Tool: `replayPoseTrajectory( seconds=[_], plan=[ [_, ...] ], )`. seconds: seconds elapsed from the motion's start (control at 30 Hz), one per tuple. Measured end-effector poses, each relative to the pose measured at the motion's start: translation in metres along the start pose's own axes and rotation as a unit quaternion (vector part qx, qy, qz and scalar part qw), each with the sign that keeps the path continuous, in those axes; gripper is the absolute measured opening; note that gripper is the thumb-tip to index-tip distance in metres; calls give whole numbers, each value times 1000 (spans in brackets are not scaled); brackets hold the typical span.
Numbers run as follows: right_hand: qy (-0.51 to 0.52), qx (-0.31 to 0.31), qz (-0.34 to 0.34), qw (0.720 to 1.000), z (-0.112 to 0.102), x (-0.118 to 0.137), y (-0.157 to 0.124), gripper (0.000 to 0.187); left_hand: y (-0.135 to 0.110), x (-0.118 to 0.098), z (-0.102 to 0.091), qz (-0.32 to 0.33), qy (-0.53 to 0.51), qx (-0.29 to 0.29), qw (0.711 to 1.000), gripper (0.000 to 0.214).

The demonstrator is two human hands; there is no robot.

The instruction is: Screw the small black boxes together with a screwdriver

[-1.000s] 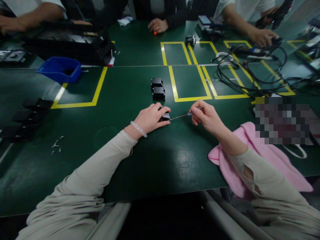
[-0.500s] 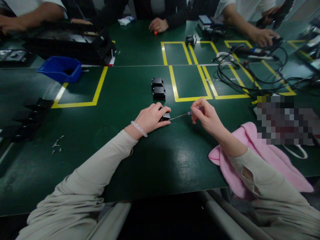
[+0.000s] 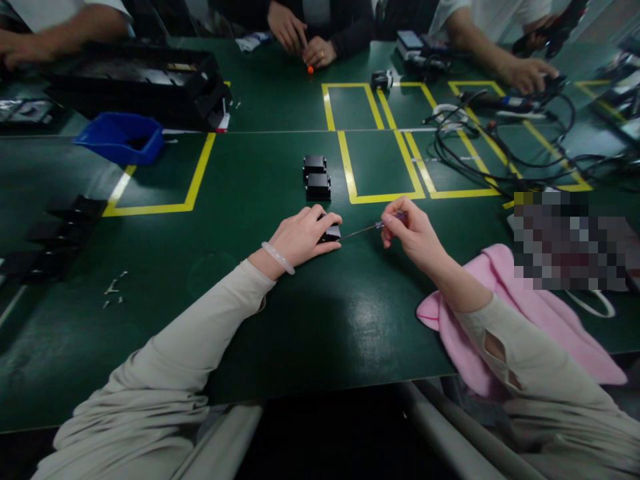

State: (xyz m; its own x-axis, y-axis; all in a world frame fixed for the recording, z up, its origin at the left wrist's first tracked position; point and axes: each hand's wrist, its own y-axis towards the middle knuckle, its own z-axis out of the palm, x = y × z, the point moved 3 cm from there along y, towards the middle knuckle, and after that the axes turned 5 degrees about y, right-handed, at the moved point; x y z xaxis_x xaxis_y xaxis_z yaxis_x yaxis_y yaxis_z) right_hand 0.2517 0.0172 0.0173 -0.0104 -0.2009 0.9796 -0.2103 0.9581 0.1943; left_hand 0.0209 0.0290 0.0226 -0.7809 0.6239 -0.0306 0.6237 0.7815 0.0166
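A small black box-shaped part (image 3: 331, 235) lies on the green table, mostly covered by my left hand (image 3: 303, 238), whose fingers and thumb grip it around its sides. My right hand (image 3: 407, 230) is closed on the handle of a screwdriver (image 3: 367, 229). The screwdriver's thin shaft points left, and its tip meets the right side of the black part near my left thumb. Just beyond my left hand stand two similar black box-shaped parts (image 3: 318, 185), one behind the other, with small bright bits at their sides.
Several small screws (image 3: 113, 289) lie at left, near more black parts (image 3: 55, 237). A blue bin (image 3: 123, 139) and a long black crate (image 3: 140, 87) stand behind them. At right are a pink cloth (image 3: 525, 300) and tangled black cables (image 3: 450, 157). Co-workers' hands (image 3: 320, 52) rest across the table.
My left hand and the black part stay in place. My right fingers have shifted slightly on the screwdriver handle. Across the table, a co-worker's second hand has come beside the first.
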Motion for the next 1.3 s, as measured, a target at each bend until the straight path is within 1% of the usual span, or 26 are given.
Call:
replayPoseTrajectory(
  seconds=[0.17, 0.37, 0.5, 0.67, 0.83, 1.03, 1.2, 1.3],
  plan=[
    [-23, 3, -1, 1000, -1, 1, -1, 39, 0, 0, 0, 1, -1, 1, 1000, 46],
    [-4, 37, 5, 999, 0, 5, -2, 39, 0, 0, -1, 2, -4, 1, 1000, 46],
    [-13, 43, -3, 999, 0, 7, -2, 38, 0, 1, -1, 3, -7, 1, 1000, 45],
    [-34, 28, 1, 999, 0, 5, -2, 38, 0, 1, 0, 5, -8, 0, 1000, 46],
    [-8, 30, -5, 1000, 0, 5, -1, 37, 0, 0, 0, 3, -4, 1, 1000, 46],
    [-30, 26, -11, 999, 1, 5, -3, 36, 0, 0, 0, 5, -4, -1, 1000, 46],
    [-4, 31, -10, 999, 1, 5, -2, 35, -1, 0, -1, 2, -5, 3, 1000, 45],
    [-10, 28, -8, 1000, 1, 5, -2, 34, 0, 0, -1, 1, -6, 1, 1000, 45]
  ],
)
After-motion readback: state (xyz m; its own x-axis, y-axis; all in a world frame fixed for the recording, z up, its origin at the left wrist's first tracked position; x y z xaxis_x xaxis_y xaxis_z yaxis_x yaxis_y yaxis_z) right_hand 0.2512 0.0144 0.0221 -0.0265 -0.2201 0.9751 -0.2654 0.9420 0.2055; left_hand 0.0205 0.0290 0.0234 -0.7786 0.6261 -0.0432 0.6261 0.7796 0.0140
